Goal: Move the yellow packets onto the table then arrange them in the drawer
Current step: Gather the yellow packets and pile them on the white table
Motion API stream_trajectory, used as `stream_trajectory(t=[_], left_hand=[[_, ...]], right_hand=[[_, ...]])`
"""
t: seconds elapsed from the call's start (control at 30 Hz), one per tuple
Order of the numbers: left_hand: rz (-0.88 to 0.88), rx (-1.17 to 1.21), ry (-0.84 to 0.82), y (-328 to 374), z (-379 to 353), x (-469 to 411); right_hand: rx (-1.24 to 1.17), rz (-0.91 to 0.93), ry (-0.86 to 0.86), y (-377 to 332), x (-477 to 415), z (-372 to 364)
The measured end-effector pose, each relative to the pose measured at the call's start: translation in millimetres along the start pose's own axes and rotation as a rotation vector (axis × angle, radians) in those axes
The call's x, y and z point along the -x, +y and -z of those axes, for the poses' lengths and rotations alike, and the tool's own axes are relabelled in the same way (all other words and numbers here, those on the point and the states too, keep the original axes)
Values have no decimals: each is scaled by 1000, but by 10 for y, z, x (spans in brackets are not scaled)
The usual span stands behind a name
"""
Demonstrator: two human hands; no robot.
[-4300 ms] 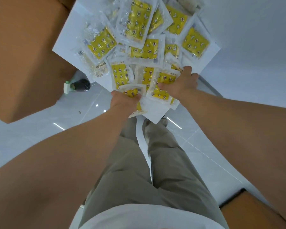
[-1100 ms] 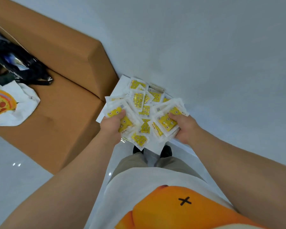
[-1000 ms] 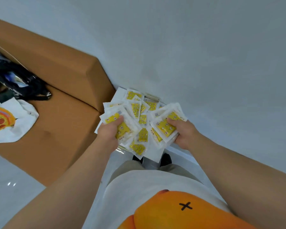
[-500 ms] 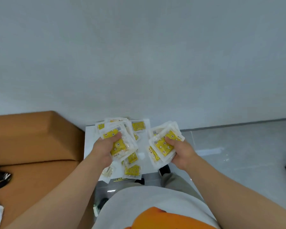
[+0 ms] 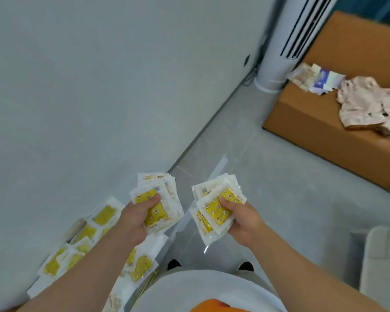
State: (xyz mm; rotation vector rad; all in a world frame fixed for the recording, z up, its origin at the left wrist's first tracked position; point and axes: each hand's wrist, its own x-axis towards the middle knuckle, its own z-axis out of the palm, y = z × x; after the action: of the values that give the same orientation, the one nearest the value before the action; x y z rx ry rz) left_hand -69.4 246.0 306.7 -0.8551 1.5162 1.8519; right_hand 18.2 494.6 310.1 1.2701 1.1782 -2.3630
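Above the floor [image 5: 279, 199], both hands clutch packets: left hand [image 5: 136, 218]; right hand [image 5: 241, 219].

Glossy, crinkled clear-plastic packets with yellow printed inserts [image 5: 158, 210] are catching the light in the bare left hand [image 5: 134, 219]; a like stack of shiny plastic-wrapped yellow packets [image 5: 216, 210] is sitting in the bare right hand [image 5: 241, 221]. More such glossy packets [image 5: 81, 242] are lying on a smooth white surface [image 5: 154, 244] at near left. The polished grey floor tiles [image 5: 279, 188] are reflecting light. At far right, the matt brown upholstered sofa [image 5: 324, 122] is bearing soft, rumpled pink cloth [image 5: 365, 102]. The smooth white plastic tower appliance [image 5: 277, 52] is looking faintly sheened.
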Motion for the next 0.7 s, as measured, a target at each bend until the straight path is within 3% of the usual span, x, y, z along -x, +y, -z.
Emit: stream_trajectory(t=[0.27, 0.7], left_hand=[[13, -325, -244, -330, -1744, 236], [76, -648, -512, -1933, -4674, 1170]], right_hand=[[-398, 140, 188, -278, 562, 1534], [-784, 276, 467, -479, 1398, 4326]])
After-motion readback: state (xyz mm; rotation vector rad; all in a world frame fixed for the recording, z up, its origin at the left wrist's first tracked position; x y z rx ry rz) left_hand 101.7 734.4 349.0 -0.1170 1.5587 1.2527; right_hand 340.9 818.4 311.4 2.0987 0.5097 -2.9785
